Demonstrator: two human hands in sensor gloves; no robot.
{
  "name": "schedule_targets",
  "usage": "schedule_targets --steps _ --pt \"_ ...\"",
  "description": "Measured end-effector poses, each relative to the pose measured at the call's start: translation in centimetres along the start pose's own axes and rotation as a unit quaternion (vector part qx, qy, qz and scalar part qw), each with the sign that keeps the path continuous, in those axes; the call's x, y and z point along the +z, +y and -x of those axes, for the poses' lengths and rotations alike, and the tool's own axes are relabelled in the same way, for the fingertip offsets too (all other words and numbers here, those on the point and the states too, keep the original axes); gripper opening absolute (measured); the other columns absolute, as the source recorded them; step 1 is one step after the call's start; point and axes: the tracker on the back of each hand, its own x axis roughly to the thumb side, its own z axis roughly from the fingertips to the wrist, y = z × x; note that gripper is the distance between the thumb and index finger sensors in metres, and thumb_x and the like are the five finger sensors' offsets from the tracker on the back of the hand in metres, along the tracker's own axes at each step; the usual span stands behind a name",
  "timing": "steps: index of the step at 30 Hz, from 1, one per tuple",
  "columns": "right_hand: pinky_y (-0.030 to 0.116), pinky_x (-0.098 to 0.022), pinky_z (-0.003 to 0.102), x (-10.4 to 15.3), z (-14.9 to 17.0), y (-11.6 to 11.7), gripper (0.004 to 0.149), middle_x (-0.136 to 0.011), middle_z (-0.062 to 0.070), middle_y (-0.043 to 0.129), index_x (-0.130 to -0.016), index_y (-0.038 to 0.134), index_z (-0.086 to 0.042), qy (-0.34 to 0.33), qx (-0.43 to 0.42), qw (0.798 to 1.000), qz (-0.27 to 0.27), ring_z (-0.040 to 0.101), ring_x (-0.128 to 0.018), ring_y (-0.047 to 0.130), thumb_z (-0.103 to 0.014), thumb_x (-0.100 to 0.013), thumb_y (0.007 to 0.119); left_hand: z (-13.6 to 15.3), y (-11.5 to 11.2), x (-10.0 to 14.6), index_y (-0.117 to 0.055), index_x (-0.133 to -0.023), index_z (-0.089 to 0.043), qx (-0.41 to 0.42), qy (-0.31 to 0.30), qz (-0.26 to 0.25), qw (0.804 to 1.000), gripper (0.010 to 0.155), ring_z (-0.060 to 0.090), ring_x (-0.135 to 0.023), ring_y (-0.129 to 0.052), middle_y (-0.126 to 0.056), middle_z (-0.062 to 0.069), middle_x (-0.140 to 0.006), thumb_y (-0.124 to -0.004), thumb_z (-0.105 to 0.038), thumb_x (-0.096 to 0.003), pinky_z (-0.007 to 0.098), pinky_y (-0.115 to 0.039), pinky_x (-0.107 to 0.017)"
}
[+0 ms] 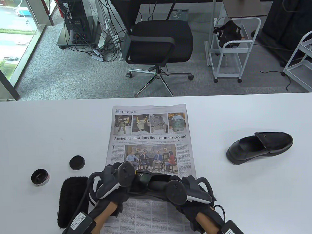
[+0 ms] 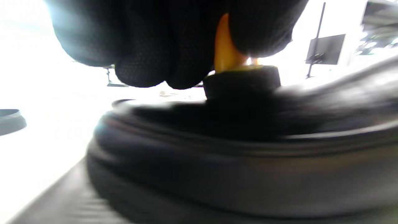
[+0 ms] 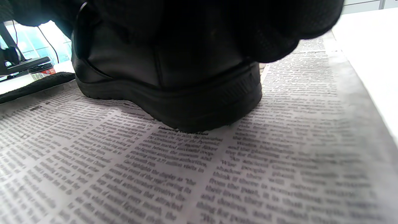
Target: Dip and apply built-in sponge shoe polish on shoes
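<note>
Legibly, newspaper (image 1: 149, 138) reads "Ancient civilizations find common ground"; left fingers (image 2: 149, 56) pinch sponge applicator (image 2: 242, 82); right fingers (image 3: 270, 34) grip shoe (image 3: 174, 87).

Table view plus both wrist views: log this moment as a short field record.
shoe in work: black shoe standing on the newspaper
left hand: presses an orange-handled sponge applicator onto that shoe
right hand: holds the shoe at its heel end
second shoe: on the bare table, right of the newspaper
polish tin: open, lid beside it
brush: left of the newspaper
</note>
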Motion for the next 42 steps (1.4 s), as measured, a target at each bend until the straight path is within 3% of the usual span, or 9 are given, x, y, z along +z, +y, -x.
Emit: schedule_targets --steps 2,9,13,17,25,29,34,38,42 --pt "0.070 -0.054 0.061 0.0 0.0 0.0 0.040 -0.094 0.007 0.063 -0.085 0.073 -0.022 0.000 0.000 1.000 -0.001 0.049 -0.069 0.080 -0.033 -0.046 0.073 1.3 0.1 -0.3 -0.079 -0.095 -0.007 -0.017 0.020 0.015 1.000 0.048 0.038 -0.072 -0.091 -0.092 0.018 -0.083 -0.074 -0.037 -0.0583 0.060 -0.076 -0.058" --pt "0.070 -0.054 0.061 0.0 0.0 0.0 0.041 -0.095 0.007 0.063 -0.085 0.073 -0.022 -0.001 0.003 1.000 -0.003 0.049 -0.069 0.081 -0.033 -0.046 0.073 5.4 0.8 -0.1 -0.078 -0.096 -0.007 0.047 0.060 0.104 0.992 0.047 0.039 -0.074 -0.088 -0.089 0.019 -0.085 -0.075 -0.035 -0.0591 0.061 -0.074 -0.059" --pt "0.070 -0.054 0.061 0.0 0.0 0.0 0.040 -0.095 0.007 0.063 -0.085 0.073 -0.022 -0.001 0.001 1.000 -0.003 0.049 -0.069 0.080 -0.033 -0.046 0.073 5.0 1.3 0.4 -0.079 -0.096 -0.006 0.055 0.037 0.125 0.990 0.047 0.038 -0.072 -0.091 -0.092 0.018 -0.084 -0.076 -0.037 -0.0590 0.060 -0.077 -0.058" --pt "0.070 -0.054 0.061 0.0 0.0 0.0 0.041 -0.095 0.007 0.063 -0.085 0.073 -0.022 -0.001 0.003 1.000 -0.002 0.049 -0.069 0.081 -0.033 -0.046 0.073 3.0 1.3 1.1 -0.079 -0.095 -0.004 0.092 -0.001 0.189 0.978 0.050 0.039 -0.070 -0.093 -0.094 0.020 -0.082 -0.077 -0.038 -0.0591 0.061 -0.077 -0.056" --pt "0.071 -0.054 0.061 -0.1 0.0 0.0 0.040 -0.094 0.007 0.063 -0.085 0.073 -0.022 -0.002 0.004 1.000 -0.002 0.049 -0.068 0.081 -0.033 -0.046 0.073 -1.0 2.4 2.7 -0.078 -0.096 -0.005 0.140 -0.102 0.165 0.971 0.049 0.039 -0.071 -0.092 -0.093 0.020 -0.083 -0.076 -0.037 -0.0592 0.060 -0.076 -0.057" --pt "0.071 -0.054 0.061 -0.1 0.0 0.0 0.040 -0.094 0.007 0.063 -0.085 0.073 -0.022 -0.003 0.004 1.000 -0.002 0.049 -0.068 0.081 -0.033 -0.046 0.073 -2.8 2.8 3.1 -0.078 -0.096 -0.006 0.122 -0.148 0.088 0.977 0.048 0.039 -0.072 -0.090 -0.092 0.019 -0.083 -0.076 -0.037 -0.0588 0.060 -0.076 -0.058" --pt "0.070 -0.054 0.061 -0.1 0.0 0.0 0.040 -0.094 0.007 0.063 -0.085 0.073 -0.022 -0.002 0.002 1.000 -0.002 0.049 -0.068 0.081 -0.033 -0.046 0.073 -3.1 1.8 2.0 -0.078 -0.096 -0.008 0.083 -0.122 0.002 0.989 0.050 0.039 -0.071 -0.091 -0.092 0.018 -0.084 -0.074 -0.040 -0.0586 0.060 -0.076 -0.057" --pt "0.070 -0.054 0.061 -0.1 0.0 0.0 0.040 -0.094 0.007 0.063 -0.085 0.073 -0.022 -0.001 0.003 1.000 -0.002 0.049 -0.068 0.081 -0.033 -0.046 0.073 -1.9 0.6 0.8 -0.077 -0.097 -0.008 0.008 -0.081 -0.010 0.997 0.052 0.038 -0.072 -0.091 -0.092 0.016 -0.084 -0.073 -0.043 -0.0584 0.060 -0.076 -0.057" --pt "0.071 -0.054 0.061 -0.1 0.0 0.0 0.040 -0.094 0.007 0.063 -0.085 0.073 -0.022 -0.001 0.005 1.000 -0.003 0.049 -0.069 0.080 -0.033 -0.046 0.073 -0.4 0.4 0.2 -0.079 -0.095 -0.008 0.009 -0.046 0.012 0.999 0.050 0.037 -0.070 -0.092 -0.093 0.016 -0.082 -0.075 -0.041 -0.0579 0.059 -0.077 -0.057"
